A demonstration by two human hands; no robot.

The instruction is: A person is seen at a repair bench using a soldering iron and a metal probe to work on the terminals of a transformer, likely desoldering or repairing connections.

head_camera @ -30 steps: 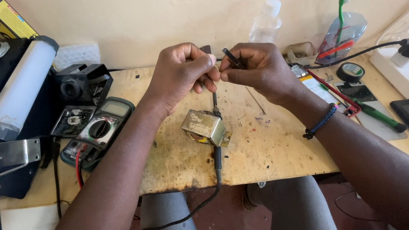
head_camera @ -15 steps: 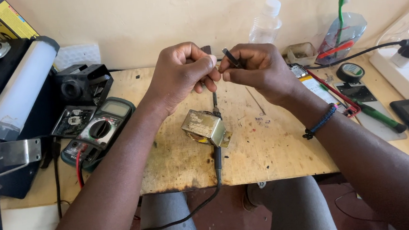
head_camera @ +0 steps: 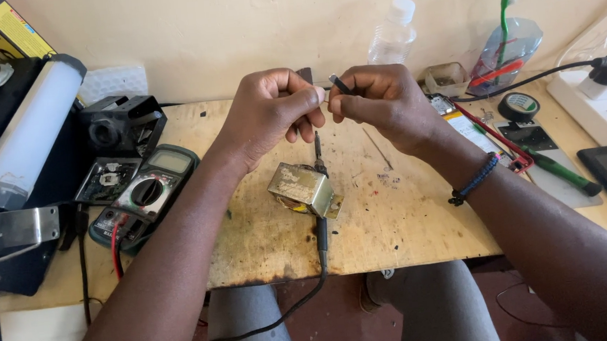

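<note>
While pinched in right hand (head_camera: 378, 103), closed: thin black rod (head_camera: 341, 84), long axis ten-to-four, tip at nine o'clock towards left hand (head_camera: 270, 112), fisted on something unseen.

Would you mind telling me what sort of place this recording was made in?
Most likely a small electronics repair bench: a multimeter lies at the left, a soldering iron rests against a small transformer on the scorched wooden worktop, and a roll of black insulating tape sits at the right.
</note>
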